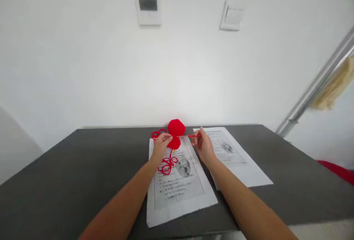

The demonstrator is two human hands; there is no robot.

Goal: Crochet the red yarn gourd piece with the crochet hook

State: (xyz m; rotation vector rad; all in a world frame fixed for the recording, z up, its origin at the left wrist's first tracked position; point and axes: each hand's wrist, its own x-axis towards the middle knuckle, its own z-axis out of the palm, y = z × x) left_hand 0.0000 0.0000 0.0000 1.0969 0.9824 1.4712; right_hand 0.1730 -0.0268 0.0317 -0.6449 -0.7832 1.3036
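My left hand (162,144) pinches the edge of a small red crocheted piece (174,143), held above a printed sheet. In my right hand (203,144) is a crochet hook (194,135) with a red handle, its thin metal shaft pointing left to the piece. Whether the tip sits in a stitch is too small to tell. Just behind the piece rests a ball of red yarn (176,127). Loose red yarn (166,166) lies in loops on the sheet below, and another few loops lie left of the ball.
Two printed sheets, a near one (179,199) and a right one (235,155), lie on the dark tabletop (96,181). The table's back edge meets a white wall (177,66) carrying a thermostat panel (148,9) and a switch (232,15). A metal pole (312,88) slants at right.
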